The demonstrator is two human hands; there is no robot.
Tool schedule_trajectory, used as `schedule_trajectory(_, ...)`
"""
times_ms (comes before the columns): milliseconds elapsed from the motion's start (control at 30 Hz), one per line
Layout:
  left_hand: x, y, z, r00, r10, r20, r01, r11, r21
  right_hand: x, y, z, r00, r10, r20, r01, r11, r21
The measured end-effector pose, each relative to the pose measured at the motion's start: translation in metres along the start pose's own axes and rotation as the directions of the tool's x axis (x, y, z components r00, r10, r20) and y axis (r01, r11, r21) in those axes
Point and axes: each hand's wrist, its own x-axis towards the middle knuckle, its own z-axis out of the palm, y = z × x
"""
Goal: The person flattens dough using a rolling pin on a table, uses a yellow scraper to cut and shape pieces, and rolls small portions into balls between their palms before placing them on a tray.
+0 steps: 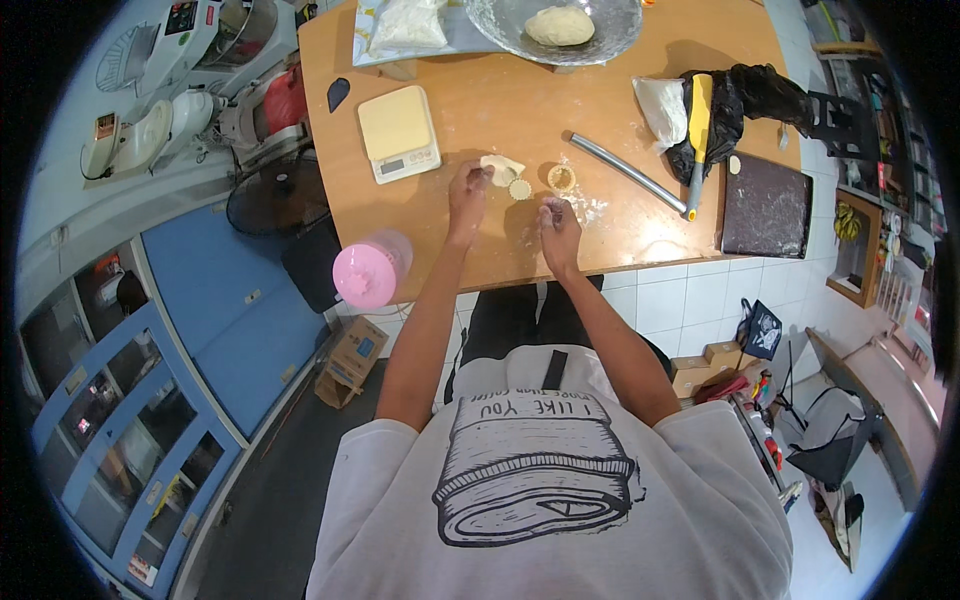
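Observation:
My left hand (467, 198) is closed at the edge of a flat, torn piece of pale dough (503, 168), its fingertips on the dough. Just beside that piece lies a small dough round with a scalloped rim (520, 188). A round cutter (561, 178) sits to the right, apart from the round. Below the cutter is my right hand (560, 228), its floury fingers drawn together; whether anything small is pinched in them is too small to make out.
Left of my hands stand a kitchen scale (395, 125) and a pink-lidded container (366, 274). A metal rolling rod (625, 172), a yellow spatula (699, 125) and a dark tray (767, 212) lie rightward. At the far edge, a metal bowl (490, 22) holds a dough ball.

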Motion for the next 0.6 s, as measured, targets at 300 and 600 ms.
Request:
schedule_trajectory(300, 0.008, 0.062, -0.008, 0.973, 0.230, -0.017, -0.214, 0.926, 0.311, 0.004, -0.009, -0.009, 0.969, -0.233, 0.082, 0.245, 0.944, -0.221)
schedule_trajectory(600, -0.028, 0.001, -0.015, 0.859, 0.310, 0.408, -0.501, 0.349, 0.792, 0.011, -0.025, -0.006, 0.950, -0.219, 0.224, 0.290, 0.885, -0.365)
